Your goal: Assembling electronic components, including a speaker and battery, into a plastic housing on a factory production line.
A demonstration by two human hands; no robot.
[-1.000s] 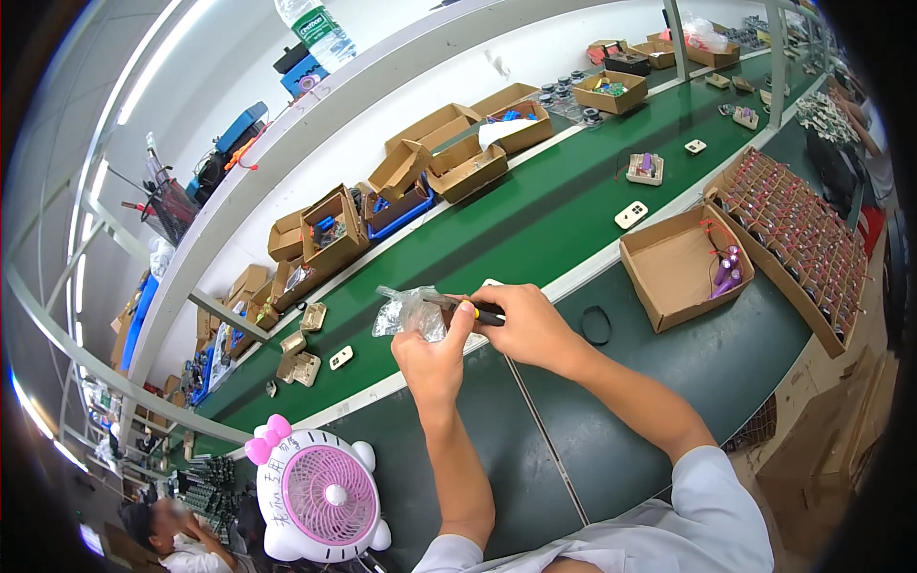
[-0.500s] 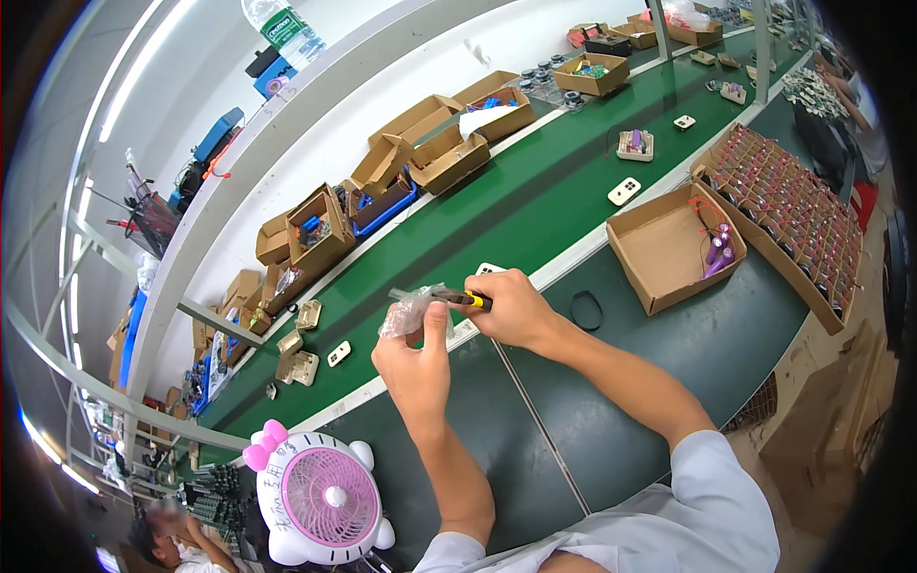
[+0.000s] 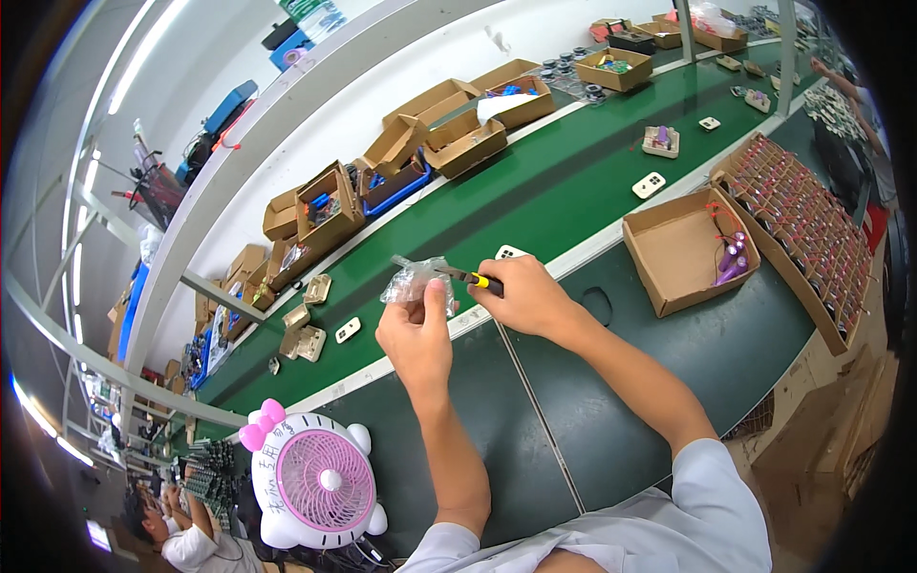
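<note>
A crumpled clear plastic bag (image 3: 411,281) is pinched between the thumb and fingers of my left hand (image 3: 418,342). What the bag contains, if anything, I cannot make out. My right hand (image 3: 527,302) is wrapped round a pair of pliers or cutters (image 3: 487,284) with black and yellow handles. Their metal jaws point left and reach the upper right edge of the bag; whether they grip it is unclear. Both hands hover over the near edge of the green conveyor belt (image 3: 458,227). Just beyond the right hand lies a white plastic cover (image 3: 509,252) with dark holes.
To the right stands a cardboard box (image 3: 659,279) with purple battery cells (image 3: 732,258), beside a divided carton (image 3: 800,229) of small wired parts. A black band (image 3: 598,307) lies on the dark worktable (image 3: 630,382). A pink and white fan (image 3: 325,477) stands at left. Open boxes (image 3: 463,143) line the belt's far side.
The view has shifted slightly. The pliers have drawn up and back a little, so more of their metal jaws shows beside the bag. Both hands keep their holds.
</note>
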